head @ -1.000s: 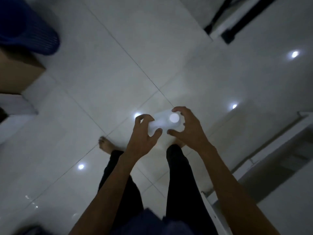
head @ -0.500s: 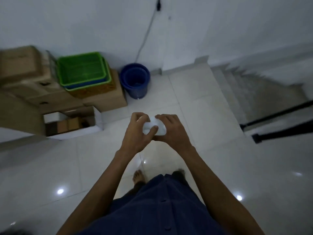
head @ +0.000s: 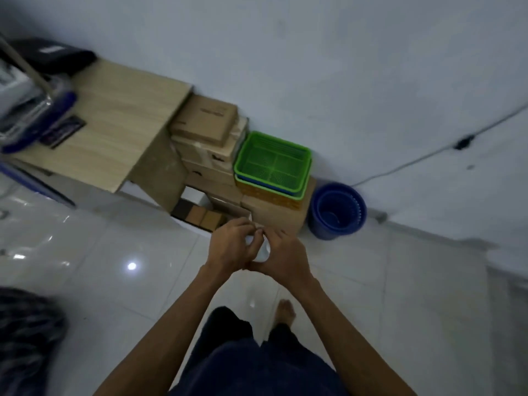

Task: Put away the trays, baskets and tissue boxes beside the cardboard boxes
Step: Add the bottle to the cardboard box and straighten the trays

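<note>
Both my hands meet in front of me around a small white object (head: 262, 252), mostly hidden by my fingers; what it is I cannot tell. My left hand (head: 233, 245) curls over its left side and my right hand (head: 283, 252) wraps its right side. Beyond them, a stack of nested baskets (head: 273, 167), green on top with blue and orange below, sits on a cardboard box (head: 275, 215). More cardboard boxes (head: 205, 121) are piled to its left against the wall.
A blue bucket (head: 337, 211) stands right of the boxes by the wall. A wooden table (head: 114, 121) with dark items is at the left. An open box (head: 200, 215) lies on the glossy white tile floor (head: 385, 281). A cable (head: 428, 155) runs along the wall.
My view swung up from the floor to the boxes and wall, and I have come closer to them. My hands closed tighter around the white object.
</note>
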